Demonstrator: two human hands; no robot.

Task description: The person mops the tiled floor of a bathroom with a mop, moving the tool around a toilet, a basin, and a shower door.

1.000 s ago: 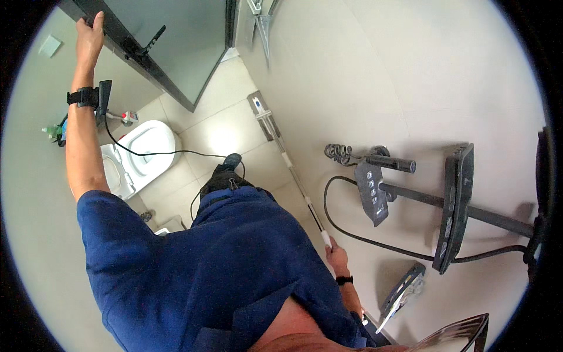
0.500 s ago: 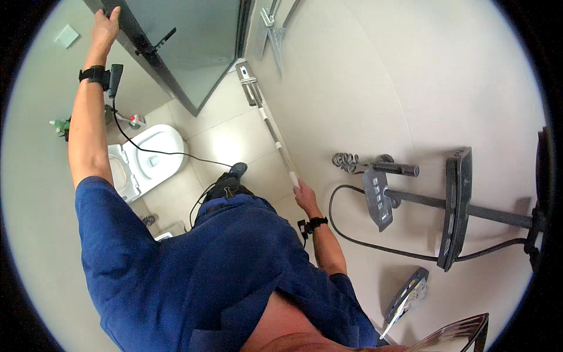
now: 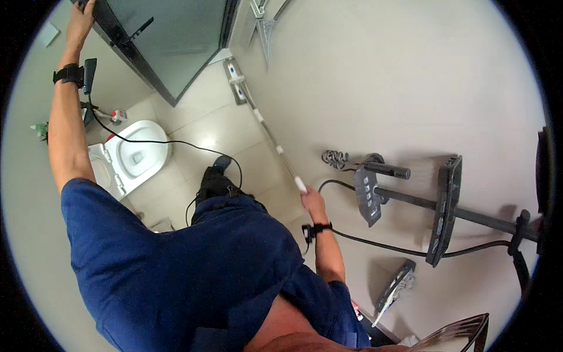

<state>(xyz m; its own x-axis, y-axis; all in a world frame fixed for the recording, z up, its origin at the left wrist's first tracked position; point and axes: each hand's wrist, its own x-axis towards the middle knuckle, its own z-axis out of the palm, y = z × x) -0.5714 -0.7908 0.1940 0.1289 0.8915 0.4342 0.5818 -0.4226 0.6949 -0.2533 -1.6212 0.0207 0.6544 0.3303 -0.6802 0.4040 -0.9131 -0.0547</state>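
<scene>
My left hand (image 3: 80, 24) reaches up at the far left, its fingers wrapped round the upper edge of a dark-framed, frosted glass door (image 3: 170, 44). A black lever handle (image 3: 142, 28) juts out from the door frame, near that hand. Low on my right side, my right hand (image 3: 314, 202) is closed round the near end of a mop's white and grey pole (image 3: 270, 135). Away from me, the pole runs down to the flat mop head (image 3: 234, 82), which rests on the tiled floor beside the wall and near the door's foot.
A white toilet (image 3: 141, 152) with its lid raised stands left of my legs. A loose black cable (image 3: 193, 142) hangs from my left wrist. The right wall carries shower fittings (image 3: 446, 211), a hose (image 3: 381, 245) and a loaded rack (image 3: 396, 290). A squeegee (image 3: 264, 41) hangs farther off.
The view has shifted, so the room sits slightly farther left. My right hand has come back and right with the mop pole. My left hand stays on the door.
</scene>
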